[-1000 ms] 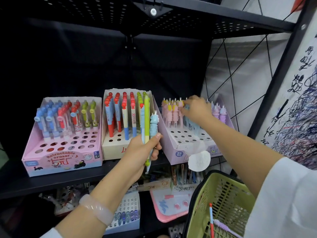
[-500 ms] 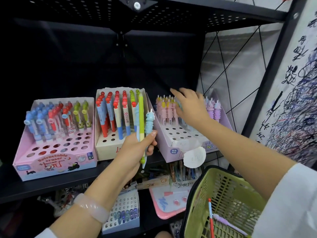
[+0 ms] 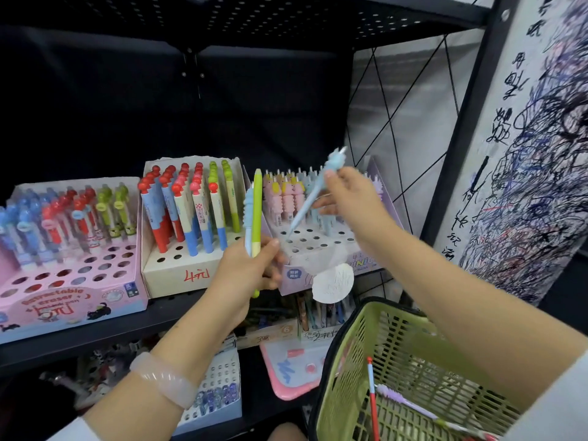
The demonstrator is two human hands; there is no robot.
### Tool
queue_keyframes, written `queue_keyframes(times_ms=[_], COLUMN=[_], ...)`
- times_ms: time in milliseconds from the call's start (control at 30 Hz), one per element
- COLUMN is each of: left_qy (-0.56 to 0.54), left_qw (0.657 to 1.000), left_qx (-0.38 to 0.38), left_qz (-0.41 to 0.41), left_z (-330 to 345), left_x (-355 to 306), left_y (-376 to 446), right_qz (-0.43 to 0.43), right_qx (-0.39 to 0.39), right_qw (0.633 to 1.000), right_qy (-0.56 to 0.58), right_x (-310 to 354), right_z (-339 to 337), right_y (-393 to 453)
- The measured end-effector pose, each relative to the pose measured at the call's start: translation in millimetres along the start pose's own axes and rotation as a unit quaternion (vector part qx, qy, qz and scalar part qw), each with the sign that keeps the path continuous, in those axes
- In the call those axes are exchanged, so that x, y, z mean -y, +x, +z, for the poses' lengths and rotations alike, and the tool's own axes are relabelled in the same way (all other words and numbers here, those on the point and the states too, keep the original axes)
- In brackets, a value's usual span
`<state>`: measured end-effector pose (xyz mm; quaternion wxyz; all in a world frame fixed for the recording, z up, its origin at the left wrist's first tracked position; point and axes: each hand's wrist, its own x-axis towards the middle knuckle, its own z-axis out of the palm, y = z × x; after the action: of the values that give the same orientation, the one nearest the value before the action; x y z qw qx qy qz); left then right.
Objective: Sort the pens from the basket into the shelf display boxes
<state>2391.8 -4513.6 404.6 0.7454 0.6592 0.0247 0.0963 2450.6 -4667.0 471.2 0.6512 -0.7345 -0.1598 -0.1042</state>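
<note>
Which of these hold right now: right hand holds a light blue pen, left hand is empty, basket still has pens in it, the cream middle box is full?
1. The right hand holds a light blue pen. True.
2. The left hand is empty. False: it grips a green pen and a pale blue one.
3. The basket has pens in it. True: a red pen and a purple one lie inside.
4. The cream box is full. False: its front holes are open.

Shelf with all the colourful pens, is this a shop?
Probably a stationery shop: display boxes with handwritten prices hold rows of pens, and a green shopping basket hangs on the person's arm.
</note>
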Motion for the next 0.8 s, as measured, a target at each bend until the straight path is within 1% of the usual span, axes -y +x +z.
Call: queue_keyframes(times_ms=[67,133,167,267,400,533,733,800], left_qy=[0.016,0.012,0.009,0.001,-0.018,-0.021,-0.009,0.006], left_qw=[0.999,0.999,0.999,1.000,0.999,0.999,0.999,0.999], left_qx=[-0.027,-0.036,-0.036,-0.031,-0.021,-0.010,-0.006,-0.009], left_qz=[0.006,0.002,0.002,0.007,0.017,0.024,0.030,0.033], left_z=[-3,-6,-6,-6,-8,-10,-14,-13], left_x=[0,0,-1,-2,-3,-6,-8,-7], left_y=[2,3,3,2,1,-1,-2,-2], right_qz=[-0.033,-0.063,-0.066,-0.064,-0.071,-0.054,-0.020,-0.004], right_qx=[-0.067,-0.097,-0.100,-0.081,-0.059,-0.014,0.037,0.063], right_qw=[0.996,0.982,0.976,0.963,0.956,0.945,0.928,0.906], right_qy=[-0.058,-0.147,-0.182,-0.249,-0.279,-0.323,-0.370,-0.419], right_x=[-3,-10,-15,-28,-29,-20,-32,-35], right_z=[-24,-41,-46,-51,-49,-48,-43,-38], right_y=[14,23,25,27,34,42,39,39])
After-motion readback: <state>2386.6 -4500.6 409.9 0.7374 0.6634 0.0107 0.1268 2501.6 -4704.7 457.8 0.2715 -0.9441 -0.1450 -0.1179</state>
